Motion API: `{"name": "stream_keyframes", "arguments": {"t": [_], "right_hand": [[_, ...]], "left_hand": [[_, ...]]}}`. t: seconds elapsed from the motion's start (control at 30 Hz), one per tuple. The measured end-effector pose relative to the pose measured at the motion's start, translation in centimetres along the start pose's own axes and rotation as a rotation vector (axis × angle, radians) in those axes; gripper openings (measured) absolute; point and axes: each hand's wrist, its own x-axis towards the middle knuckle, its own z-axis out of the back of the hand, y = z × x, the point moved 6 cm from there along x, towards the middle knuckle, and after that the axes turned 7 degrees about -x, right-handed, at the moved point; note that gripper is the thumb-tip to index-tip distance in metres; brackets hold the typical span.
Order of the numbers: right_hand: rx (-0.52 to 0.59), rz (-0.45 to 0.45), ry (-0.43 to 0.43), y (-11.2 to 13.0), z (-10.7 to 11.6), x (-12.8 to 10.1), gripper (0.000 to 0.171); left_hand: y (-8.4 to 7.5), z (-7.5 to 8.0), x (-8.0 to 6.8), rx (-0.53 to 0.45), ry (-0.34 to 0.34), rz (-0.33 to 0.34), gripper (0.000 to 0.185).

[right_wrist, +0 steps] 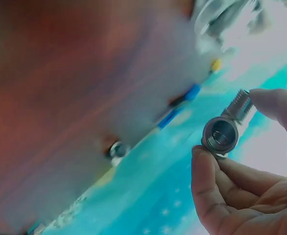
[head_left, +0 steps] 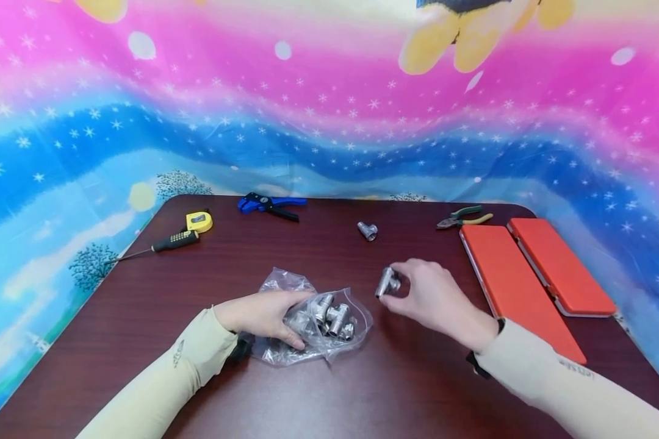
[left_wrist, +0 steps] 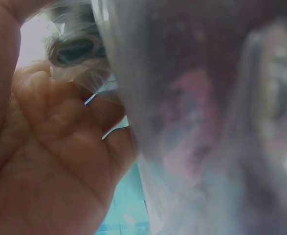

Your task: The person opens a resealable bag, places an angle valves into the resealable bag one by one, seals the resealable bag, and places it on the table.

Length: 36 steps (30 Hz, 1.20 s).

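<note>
The left hand (head_left: 263, 314) grips a clear, crinkled plastic bag (head_left: 304, 321) on the dark reddish-brown wooden desk (head_left: 225, 256), its thumb lying across the film, and shiny silver metal pipe fittings (head_left: 336, 317) show in the bag's right part. Just right of the bag, the right hand (head_left: 431, 299) pinches a silver T-shaped metal fitting (head_left: 385, 282) between thumb and fingertips, the grip nearly closed (the right wrist view looks straight into one of its round openings). Another silver T-shaped metal fitting (head_left: 368, 230) lies beyond the bag, slightly to its right. Well right of the bag are two long red-orange plastic cases (head_left: 522, 286), with green-and-yellow-handled pliers (head_left: 464, 217) farther back. Beyond the bag, to its left, lie a blue-and-black hand tool (head_left: 271, 204), a yellow tape measure (head_left: 199, 221) and a black-and-yellow-handled screwdriver (head_left: 174, 241).
</note>
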Motion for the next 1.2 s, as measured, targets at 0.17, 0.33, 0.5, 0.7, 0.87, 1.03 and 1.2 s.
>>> {"name": "stream_keyframes", "arguments": {"t": [0.17, 0.33, 0.5, 0.7, 0.87, 1.03, 1.2], "right_hand": [[-0.009, 0.109, -0.012, 2.7, -0.8, -2.1, 0.041], [0.007, 0.148, 0.015, 4.3, -2.4, -2.6, 0.045], [0.01, 0.173, 0.012, 5.3, -3.8, -2.2, 0.038], [0.011, 0.193, 0.003, 6.3, -4.9, -1.4, 0.03], [0.01, 0.198, -0.007, 6.6, -5.3, -1.0, 0.03], [0.003, 0.197, -0.006, 6.9, -5.6, -0.8, 0.03], [-0.004, 0.191, 0.006, 7.2, -5.9, -0.4, 0.029]], "left_hand": [[0.0, 0.0, 0.0, -0.005, -0.007, -0.005, 0.086], [-0.1, -0.1, 0.0, -0.006, -0.002, -0.005, 0.085], [-0.2, 0.0, -0.1, -0.013, 0.0, -0.012, 0.084], [0.0, 0.0, -0.1, 0.006, -0.007, 0.006, 0.091], [0.1, 0.0, -0.1, -0.014, -0.018, 0.003, 0.094], [0.3, 0.2, -0.1, -0.015, -0.039, 0.001, 0.095], [0.4, 0.4, -0.2, -0.03, -0.053, -0.003, 0.096]]}}
